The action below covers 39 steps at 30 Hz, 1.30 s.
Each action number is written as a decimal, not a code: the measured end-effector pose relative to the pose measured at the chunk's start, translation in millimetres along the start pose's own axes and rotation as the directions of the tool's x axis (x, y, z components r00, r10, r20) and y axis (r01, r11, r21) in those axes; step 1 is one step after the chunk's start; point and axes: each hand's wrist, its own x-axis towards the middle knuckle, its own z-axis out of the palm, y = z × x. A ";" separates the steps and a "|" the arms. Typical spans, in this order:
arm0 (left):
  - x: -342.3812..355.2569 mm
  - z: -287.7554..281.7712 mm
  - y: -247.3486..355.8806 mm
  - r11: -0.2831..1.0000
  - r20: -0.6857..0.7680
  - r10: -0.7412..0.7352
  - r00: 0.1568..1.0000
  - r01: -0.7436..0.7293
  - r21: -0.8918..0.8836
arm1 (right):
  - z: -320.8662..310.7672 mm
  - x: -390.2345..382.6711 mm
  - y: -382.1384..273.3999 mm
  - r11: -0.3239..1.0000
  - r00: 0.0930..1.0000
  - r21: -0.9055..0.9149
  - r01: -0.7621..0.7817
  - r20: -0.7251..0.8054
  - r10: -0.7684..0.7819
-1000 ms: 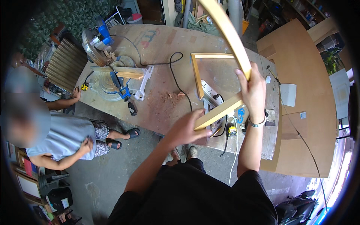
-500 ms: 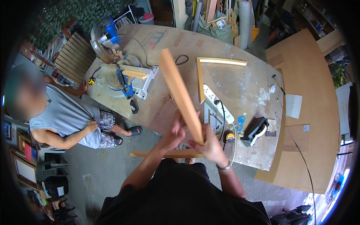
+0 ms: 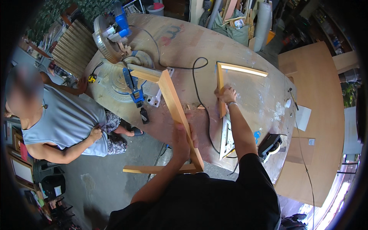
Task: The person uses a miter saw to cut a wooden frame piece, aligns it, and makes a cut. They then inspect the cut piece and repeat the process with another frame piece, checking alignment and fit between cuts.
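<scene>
My left grip is wrapped around the L-shaped wood frame piece, held off the surface edge; right grip presses the second frame corner flat on it

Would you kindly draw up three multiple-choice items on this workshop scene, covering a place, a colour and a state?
1. Where does the right hand rest?
A. on the L-shaped pale wooden frame piece lying on the round wooden table
B. on the mitre saw
C. on the floor

2. What colour is the motor housing of the mitre saw?
A. red
B. blue
C. green

3. How is the long angled wooden frame piece kept?
A. lying flat
B. gripped in the left hand, off the table
C. clamped in the saw

Answers: 1 A, fingers on the frame's corner side; 2 B, blue housing shows; 3 B, the hand wraps it.
</scene>
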 end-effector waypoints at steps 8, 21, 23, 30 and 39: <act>18.1 -9.4 3.6 0.989 0.008 0.001 1.000 -0.003 0.150 | -16.4 -50.8 2.9 0.816 0.941 0.512 0.267 -0.322 -0.106; -4.2 98.2 -28.6 0.911 0.019 0.215 0.977 -0.207 0.357 | -107.1 -326.2 -7.3 0.262 0.902 0.872 0.414 -0.354 -0.248; -17.1 113.2 -39.4 0.930 0.016 0.166 0.986 -0.163 0.329 | -118.3 -338.7 10.4 0.372 0.877 0.797 0.476 -0.396 -0.272; -50.7 144.7 -81.0 0.923 -0.090 0.252 0.964 -0.211 0.321 | -140.0 -372.0 43.8 0.454 0.800 0.659 0.600 -0.505 -0.325; -74.4 161.8 -87.3 0.918 -0.087 0.305 0.948 -0.268 0.292 | -143.9 -385.7 66.8 0.447 0.795 0.663 0.601 -0.440 -0.417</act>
